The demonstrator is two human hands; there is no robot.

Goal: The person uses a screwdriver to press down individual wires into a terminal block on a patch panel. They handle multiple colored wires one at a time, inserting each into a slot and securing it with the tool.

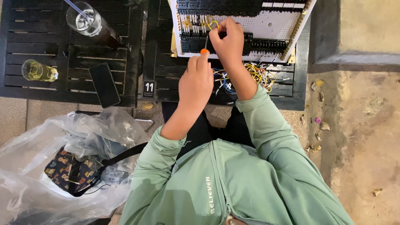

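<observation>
A white perforated panel [266, 25] with rows of black terminal blocks [266, 43] leans on a black slatted table [166, 71]. My left hand [196, 81] grips a screwdriver with an orange-capped handle [204, 51], its shaft pointing up into the lower terminal row. My right hand [228, 39] is just above it and pinches a yellow wire [211, 23] at the panel. A loose tangle of yellow, white and blue wires [254, 75] lies on the table below the panel, beside my right wrist.
A second black table on the left carries a tall glass with a straw [89, 23], a small glass of yellowish drink [37, 71] and a black phone [104, 84]. A clear plastic bag [37, 166] holding a patterned pouch [68, 168] sits at lower left. Dry leaves [318, 85] lie on the concrete floor at right.
</observation>
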